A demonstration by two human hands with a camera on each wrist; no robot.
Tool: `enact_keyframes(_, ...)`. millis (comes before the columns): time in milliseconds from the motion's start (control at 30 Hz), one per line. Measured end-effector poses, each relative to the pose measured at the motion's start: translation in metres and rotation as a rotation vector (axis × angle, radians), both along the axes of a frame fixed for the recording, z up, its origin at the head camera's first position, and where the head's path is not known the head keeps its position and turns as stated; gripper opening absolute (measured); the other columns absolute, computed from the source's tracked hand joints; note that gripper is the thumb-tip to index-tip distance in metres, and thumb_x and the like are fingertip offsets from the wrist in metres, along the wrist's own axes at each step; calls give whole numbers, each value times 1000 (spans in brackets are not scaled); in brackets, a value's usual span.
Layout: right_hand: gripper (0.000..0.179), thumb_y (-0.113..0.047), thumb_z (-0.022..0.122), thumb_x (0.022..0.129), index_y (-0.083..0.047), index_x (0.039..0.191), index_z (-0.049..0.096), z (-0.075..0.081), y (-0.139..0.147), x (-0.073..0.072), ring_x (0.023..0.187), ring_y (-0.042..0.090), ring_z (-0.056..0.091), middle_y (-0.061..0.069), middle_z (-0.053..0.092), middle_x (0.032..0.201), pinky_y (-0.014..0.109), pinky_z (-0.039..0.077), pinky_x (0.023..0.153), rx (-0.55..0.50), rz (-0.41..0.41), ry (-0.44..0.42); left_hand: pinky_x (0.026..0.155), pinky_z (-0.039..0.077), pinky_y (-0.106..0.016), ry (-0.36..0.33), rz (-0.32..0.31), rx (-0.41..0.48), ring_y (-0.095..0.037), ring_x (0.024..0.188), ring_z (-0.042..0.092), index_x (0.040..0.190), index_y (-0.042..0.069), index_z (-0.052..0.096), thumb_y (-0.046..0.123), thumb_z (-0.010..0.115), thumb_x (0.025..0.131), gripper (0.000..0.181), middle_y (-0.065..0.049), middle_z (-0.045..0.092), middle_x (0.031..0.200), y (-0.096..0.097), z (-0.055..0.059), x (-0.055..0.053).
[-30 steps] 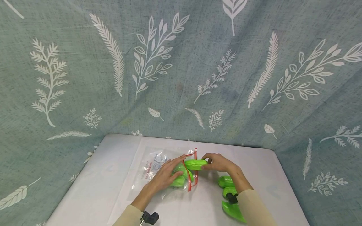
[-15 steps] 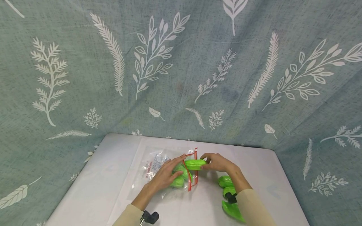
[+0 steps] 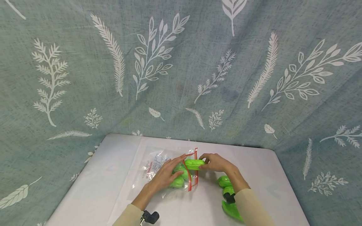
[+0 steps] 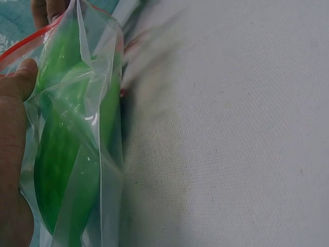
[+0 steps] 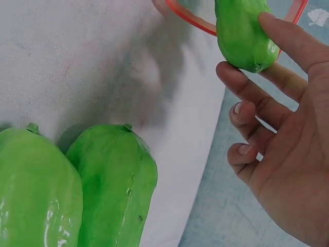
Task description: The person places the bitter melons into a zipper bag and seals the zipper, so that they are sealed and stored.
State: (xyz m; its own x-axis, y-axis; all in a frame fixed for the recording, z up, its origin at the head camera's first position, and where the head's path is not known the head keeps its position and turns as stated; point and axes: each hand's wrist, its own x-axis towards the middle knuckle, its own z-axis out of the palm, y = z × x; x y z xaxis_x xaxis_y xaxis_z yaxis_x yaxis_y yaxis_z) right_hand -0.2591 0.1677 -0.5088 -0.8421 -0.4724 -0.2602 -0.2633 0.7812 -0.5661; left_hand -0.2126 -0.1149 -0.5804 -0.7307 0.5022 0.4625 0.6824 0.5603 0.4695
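Pushing green vegetable (image 3: 193, 164) into clear bag (image 3: 151, 164) seems step in hand. Head view: right hand (image 3: 216, 162) is pinching vegetable's outer end, far end lying inside red-edged mouth (image 3: 197, 180); left hand (image 3: 167, 175) is lying over bag, fingers straight; bagged vegetables (image 3: 177, 182) are resting partly beneath. Next move probably calls for sliding held one deeper. Left wrist view: left thumb (image 4: 23, 80) is resting near mouth. Right wrist view: thumb and fingers are gripping vegetable's tip; loose vegetables (image 5: 113, 190) are lying well apart from hand.
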Motion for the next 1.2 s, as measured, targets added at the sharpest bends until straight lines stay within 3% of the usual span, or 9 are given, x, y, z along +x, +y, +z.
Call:
enact_keyframes(300, 47, -36, 77, 87, -19, 129, 65, 0, -3, 1, 93, 18, 66, 4, 70, 106, 43, 56, 79, -4, 31, 6, 110, 42, -57, 25, 7, 2, -22, 137, 50, 157, 22, 37, 28, 71, 94, 71, 8, 40, 159, 1, 1, 0)
enact_keyframes(867, 46, -30, 76, 88, -20, 131, 64, 0, -5, 0, 96, 20, 66, 5, 71, 107, 44, 56, 84, -20, 54, 6, 112, 38, -60, 9, 15, 4, -23, 138, 49, 157, 25, 36, 26, 71, 94, 72, 7, 39, 160, 0, 0, 0)
enact_keyframes(1200, 43, -31, 79, 86, -18, 124, 62, -2, -7, 1, 95, 19, 66, 4, 71, 105, 42, 56, 84, -40, 17, -3, 112, 38, -61, 21, 9, 34, -23, 138, 49, 156, 24, 39, 26, 73, 93, 71, 9, 40, 159, 0, 1, 0)
